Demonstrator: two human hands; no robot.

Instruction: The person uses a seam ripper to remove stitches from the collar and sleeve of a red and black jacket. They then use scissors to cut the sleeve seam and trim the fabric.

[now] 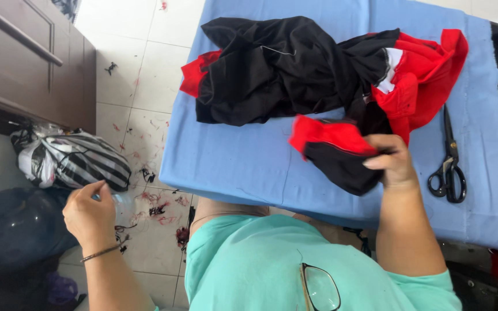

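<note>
I see the right hand (392, 162) pinching the red-and-black garment (329, 86) on the blue surface (243, 161), the left hand (89, 214) with fingers curled together over the floor (145, 75).

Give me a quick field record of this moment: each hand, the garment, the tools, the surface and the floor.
left hand: off the table, raised over the floor, pinching something small; what it is cannot be told
right hand: gripping a red and black sleeve end
garment: black and red, crumpled on the table
scissors: black, lying shut right of the hand
table cover: blue cloth
floor: white tiles with thread scraps, striped bag beside
</note>
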